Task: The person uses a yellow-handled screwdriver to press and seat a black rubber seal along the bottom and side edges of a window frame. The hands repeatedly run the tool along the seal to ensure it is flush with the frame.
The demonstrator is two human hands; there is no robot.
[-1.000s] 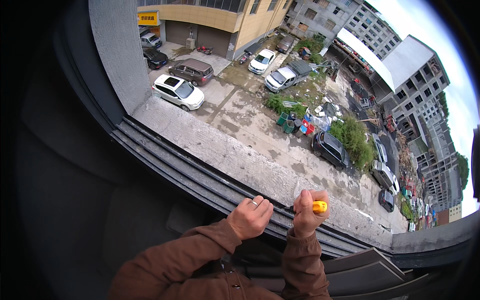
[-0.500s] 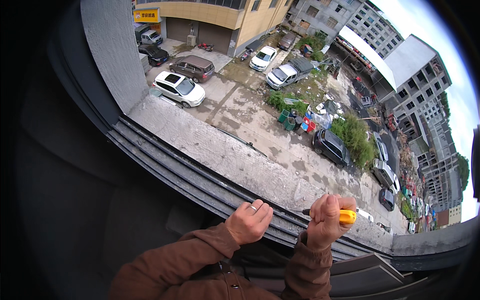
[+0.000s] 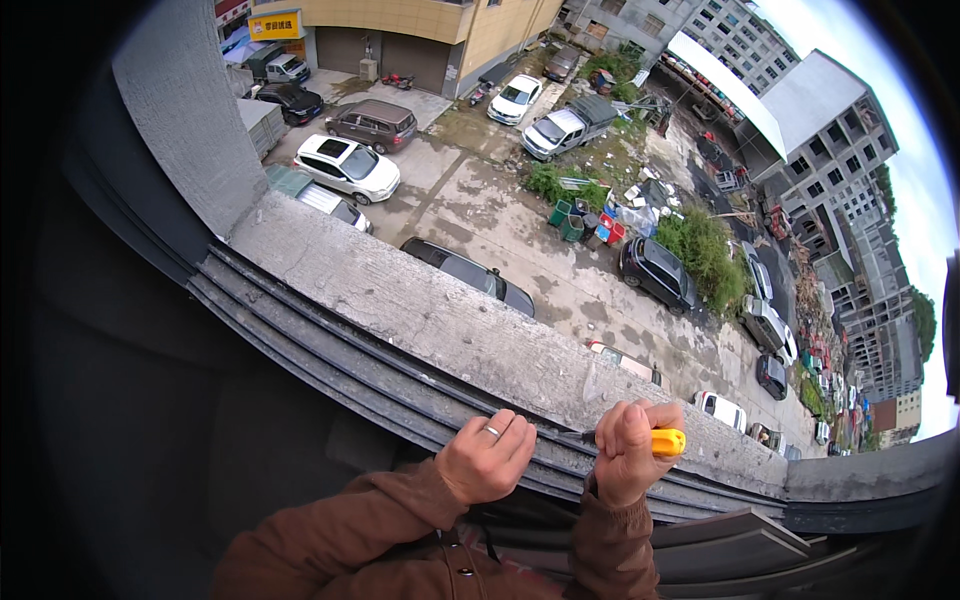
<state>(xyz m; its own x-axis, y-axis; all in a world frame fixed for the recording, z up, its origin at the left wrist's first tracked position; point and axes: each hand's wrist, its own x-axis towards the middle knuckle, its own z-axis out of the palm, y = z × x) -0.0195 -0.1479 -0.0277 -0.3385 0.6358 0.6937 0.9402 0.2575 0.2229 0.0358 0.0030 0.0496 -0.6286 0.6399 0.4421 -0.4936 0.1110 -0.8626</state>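
My right hand [image 3: 626,455] is wrapped round a yellow-handled tool [image 3: 668,442], thumb uppermost. The tool's dark neck and thin grey end point left toward my left hand, low over the window track; whether the tip touches the track I cannot tell. My left hand [image 3: 487,458], with a ring on one finger, rests at the grooved dark window track [image 3: 400,383] with its fingers curled down. Anything under those fingertips is hidden. Dust and small bits of debris lie in the track's grooves.
Beyond the track runs a rough concrete sill [image 3: 420,310], and past its outer edge is a drop to a yard with parked cars [image 3: 347,167] and bins [image 3: 572,227]. A concrete side wall [image 3: 190,110] rises at left. Dark frame panels [image 3: 735,535] lie at lower right.
The view has shifted, showing more of the cars below the sill. My right hand with the tool has moved left and slightly down in the picture; my left hand has shifted slightly left.
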